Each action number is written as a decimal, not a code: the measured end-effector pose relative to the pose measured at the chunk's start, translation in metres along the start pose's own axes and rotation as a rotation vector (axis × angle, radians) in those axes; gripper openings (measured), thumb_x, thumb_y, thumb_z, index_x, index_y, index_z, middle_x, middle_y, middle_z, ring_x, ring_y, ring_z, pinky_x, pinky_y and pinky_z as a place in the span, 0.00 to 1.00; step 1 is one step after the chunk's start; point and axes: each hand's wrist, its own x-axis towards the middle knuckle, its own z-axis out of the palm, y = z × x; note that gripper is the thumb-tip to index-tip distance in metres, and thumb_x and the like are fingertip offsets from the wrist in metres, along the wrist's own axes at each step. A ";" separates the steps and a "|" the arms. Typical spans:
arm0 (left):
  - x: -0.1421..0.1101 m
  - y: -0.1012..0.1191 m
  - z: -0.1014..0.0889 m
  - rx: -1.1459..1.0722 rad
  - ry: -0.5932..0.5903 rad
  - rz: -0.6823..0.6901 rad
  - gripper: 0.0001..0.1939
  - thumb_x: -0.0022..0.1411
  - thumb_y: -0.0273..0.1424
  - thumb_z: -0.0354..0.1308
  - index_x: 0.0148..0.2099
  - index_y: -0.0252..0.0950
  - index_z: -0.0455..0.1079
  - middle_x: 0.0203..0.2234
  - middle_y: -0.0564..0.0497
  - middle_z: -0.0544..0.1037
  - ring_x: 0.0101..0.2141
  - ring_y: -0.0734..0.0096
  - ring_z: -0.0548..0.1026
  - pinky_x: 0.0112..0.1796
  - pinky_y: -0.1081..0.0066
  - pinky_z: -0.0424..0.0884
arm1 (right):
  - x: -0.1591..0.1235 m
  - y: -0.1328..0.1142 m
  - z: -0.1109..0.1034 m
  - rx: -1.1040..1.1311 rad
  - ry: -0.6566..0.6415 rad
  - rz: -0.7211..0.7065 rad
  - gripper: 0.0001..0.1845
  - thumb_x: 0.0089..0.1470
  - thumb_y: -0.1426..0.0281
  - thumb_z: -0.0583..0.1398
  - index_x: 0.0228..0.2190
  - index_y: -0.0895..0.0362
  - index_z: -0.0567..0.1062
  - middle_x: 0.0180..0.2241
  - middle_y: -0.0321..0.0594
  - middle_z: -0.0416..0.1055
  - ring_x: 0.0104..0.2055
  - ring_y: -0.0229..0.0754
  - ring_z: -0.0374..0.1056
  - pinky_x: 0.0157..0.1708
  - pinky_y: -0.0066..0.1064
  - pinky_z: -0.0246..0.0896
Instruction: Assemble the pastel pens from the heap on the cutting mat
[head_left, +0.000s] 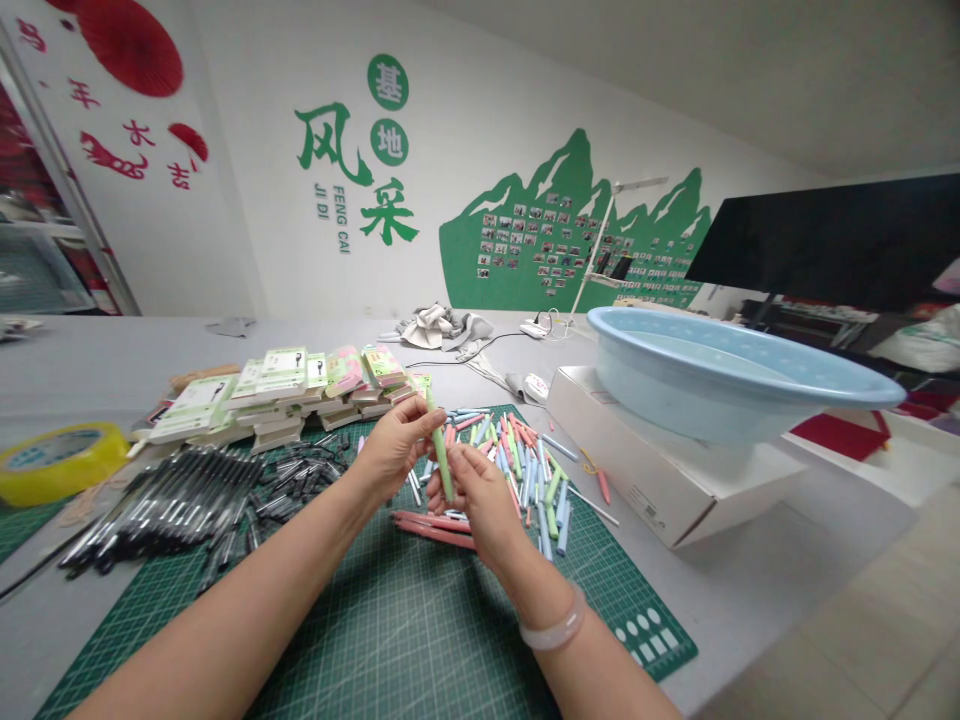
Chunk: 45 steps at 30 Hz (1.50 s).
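Note:
A light green pen (441,456) stands nearly upright between my two hands over the cutting mat. My left hand (396,445) pinches it near its upper part with thumb and fingers. Lower down, the fingers of my right hand (480,497) are closed round the same pen. Just below my hands, several assembled pink pens (431,530) lie side by side on the mat. Behind and right of my right hand spreads a loose pile of pink, green and blue pen parts (532,460), partly hidden by the hand.
Black clear-barrelled pens (176,500) and stacked small boxes (277,385) are on the left, beside a yellow tape roll (97,462). A green cutting mat (360,650) lies in front. On the right, a blue basin (675,390) rests on a white box (637,470). Gloves (431,328) lie behind.

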 end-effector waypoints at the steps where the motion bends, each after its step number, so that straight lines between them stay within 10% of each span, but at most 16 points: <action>1: 0.000 0.000 0.000 -0.002 -0.010 -0.014 0.14 0.46 0.33 0.67 0.26 0.33 0.63 0.18 0.59 0.64 0.19 0.82 0.61 0.20 0.79 0.59 | 0.001 0.000 -0.001 0.060 -0.034 0.041 0.18 0.50 0.55 0.58 0.33 0.59 0.71 0.21 0.37 0.72 0.19 0.35 0.66 0.22 0.26 0.61; 16: 0.000 -0.004 0.003 0.214 0.101 0.089 0.18 0.43 0.33 0.68 0.22 0.33 0.59 0.16 0.60 0.59 0.19 0.82 0.56 0.22 0.79 0.53 | 0.005 0.004 -0.004 -0.047 0.137 -0.117 0.12 0.39 0.67 0.67 0.24 0.57 0.69 0.17 0.30 0.67 0.20 0.34 0.61 0.23 0.26 0.55; 23: -0.001 0.011 -0.005 0.079 -0.142 -0.107 0.13 0.51 0.39 0.62 0.33 0.33 0.72 0.21 0.55 0.64 0.23 0.79 0.61 0.25 0.77 0.58 | 0.008 0.009 -0.009 0.110 0.101 -0.025 0.12 0.41 0.66 0.66 0.28 0.57 0.70 0.23 0.33 0.69 0.26 0.36 0.66 0.28 0.28 0.60; 41: 0.005 0.002 -0.012 0.156 -0.028 -0.069 0.17 0.47 0.36 0.66 0.23 0.34 0.61 0.14 0.61 0.56 0.14 0.85 0.52 0.17 0.78 0.45 | 0.003 0.007 -0.004 0.194 0.024 0.103 0.15 0.37 0.66 0.69 0.26 0.58 0.70 0.22 0.31 0.67 0.25 0.35 0.66 0.27 0.27 0.62; 45: 0.003 0.008 -0.015 0.140 -0.166 -0.207 0.14 0.52 0.40 0.61 0.31 0.33 0.69 0.18 0.57 0.61 0.17 0.83 0.57 0.19 0.78 0.49 | 0.003 0.004 -0.004 0.184 0.057 0.127 0.14 0.39 0.66 0.68 0.26 0.59 0.70 0.21 0.34 0.69 0.23 0.35 0.66 0.26 0.27 0.61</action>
